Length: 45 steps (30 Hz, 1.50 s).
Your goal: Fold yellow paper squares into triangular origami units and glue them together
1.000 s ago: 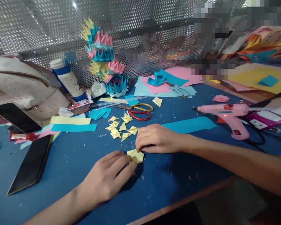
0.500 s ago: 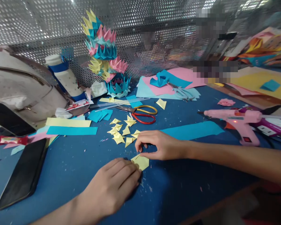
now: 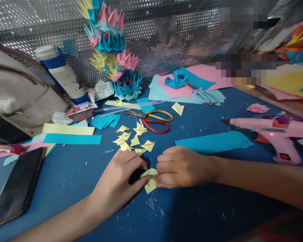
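A small yellow piece of folded paper (image 3: 150, 187) lies on the blue table between my two hands. My left hand (image 3: 122, 176) has its thumb on the paper's left part, with the fingers curled over behind it. From the right, my right hand (image 3: 180, 167) closes its fingers on the paper's right edge, hiding that side. Just beyond the hands sit several folded yellow paper pieces (image 3: 139, 129), a few partly covered by my left hand. A pair of scissors (image 3: 151, 120) with one yellow and one red handle lies behind them.
On the right are a pink glue gun (image 3: 270, 129), a blue paper strip (image 3: 214, 142) and a pink paper rose (image 3: 258, 108). A tall folded-paper model (image 3: 111, 40) stands at the back. Leftward lie a black phone (image 3: 17, 181), paper strips (image 3: 72, 138) and a bottle (image 3: 59, 72).
My left hand has shifted up and brought its thumb onto the yellow paper. My right hand has moved down and right and closed at the paper's right side. The view has shifted slightly.
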Motion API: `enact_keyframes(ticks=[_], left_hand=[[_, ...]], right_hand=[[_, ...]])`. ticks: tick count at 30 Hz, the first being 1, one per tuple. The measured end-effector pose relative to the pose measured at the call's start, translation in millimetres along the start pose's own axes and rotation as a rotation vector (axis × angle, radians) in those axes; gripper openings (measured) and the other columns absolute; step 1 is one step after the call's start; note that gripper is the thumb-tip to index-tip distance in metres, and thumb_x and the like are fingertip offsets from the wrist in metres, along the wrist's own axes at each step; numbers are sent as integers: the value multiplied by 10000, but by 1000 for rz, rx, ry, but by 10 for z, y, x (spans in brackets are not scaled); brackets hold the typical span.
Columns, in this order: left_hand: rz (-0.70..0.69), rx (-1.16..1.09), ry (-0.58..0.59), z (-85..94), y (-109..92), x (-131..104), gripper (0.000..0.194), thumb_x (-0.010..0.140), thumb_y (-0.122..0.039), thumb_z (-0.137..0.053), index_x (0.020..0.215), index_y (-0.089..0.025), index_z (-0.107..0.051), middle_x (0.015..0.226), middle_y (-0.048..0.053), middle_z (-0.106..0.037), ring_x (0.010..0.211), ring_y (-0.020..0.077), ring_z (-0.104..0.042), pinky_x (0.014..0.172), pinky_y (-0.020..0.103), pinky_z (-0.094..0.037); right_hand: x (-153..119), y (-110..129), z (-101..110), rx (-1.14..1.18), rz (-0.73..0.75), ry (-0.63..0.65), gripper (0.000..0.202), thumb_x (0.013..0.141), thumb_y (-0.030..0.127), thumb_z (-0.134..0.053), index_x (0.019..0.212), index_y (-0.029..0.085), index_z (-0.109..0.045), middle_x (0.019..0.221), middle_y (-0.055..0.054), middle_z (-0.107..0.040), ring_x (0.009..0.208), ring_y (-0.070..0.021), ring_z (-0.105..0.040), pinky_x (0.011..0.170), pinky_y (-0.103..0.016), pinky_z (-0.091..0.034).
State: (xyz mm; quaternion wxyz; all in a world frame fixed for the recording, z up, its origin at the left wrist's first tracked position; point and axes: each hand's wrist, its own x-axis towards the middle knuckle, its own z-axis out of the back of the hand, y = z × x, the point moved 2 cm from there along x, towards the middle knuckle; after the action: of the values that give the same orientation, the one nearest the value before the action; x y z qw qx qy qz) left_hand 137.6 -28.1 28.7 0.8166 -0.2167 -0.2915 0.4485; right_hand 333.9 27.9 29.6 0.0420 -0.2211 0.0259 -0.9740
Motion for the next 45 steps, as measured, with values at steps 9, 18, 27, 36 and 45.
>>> enact_keyframes(ticks=[9,18,27,36,45], left_hand=[[-18,12,-8,-3,27,31,108,968,-183,-596,885,-201,-664,847,-3,-657,794,155,-604,744,316,-422],[-292,359,-26,23,-91,-77,178,1016,-162,-509,960,-156,-677,863,41,-665,753,186,-537,679,342,-315],[-295,363,18,8,-72,-73,261,1042,-154,-403,970,-118,-651,876,77,-646,768,210,-505,684,356,-318],[-162,172,-28,-7,54,-19,90,983,-162,-591,957,-212,-660,884,-15,-666,797,162,-548,704,322,-333],[-229,219,-27,30,31,-11,148,1014,-188,-542,1000,-203,-689,894,-10,-686,760,169,-498,675,332,-282]], right_hand=[[-9,-31,-20,62,-39,0,309,1023,260,-487,731,191,-560,692,27,-486,631,-134,-373,579,-309,-248],[-12,31,17,-141,-83,-22,264,1015,270,-531,782,186,-623,657,32,-474,633,-128,-387,574,-310,-213],[-22,13,-7,-107,-62,-16,245,997,236,-546,771,194,-629,655,31,-479,638,-135,-401,568,-314,-216],[5,29,36,-125,-101,-41,289,1005,207,-517,742,185,-635,647,30,-511,619,-130,-409,558,-314,-243],[-15,16,30,-76,-164,-55,263,1007,228,-534,777,168,-647,683,31,-552,641,-120,-452,590,-289,-333]])
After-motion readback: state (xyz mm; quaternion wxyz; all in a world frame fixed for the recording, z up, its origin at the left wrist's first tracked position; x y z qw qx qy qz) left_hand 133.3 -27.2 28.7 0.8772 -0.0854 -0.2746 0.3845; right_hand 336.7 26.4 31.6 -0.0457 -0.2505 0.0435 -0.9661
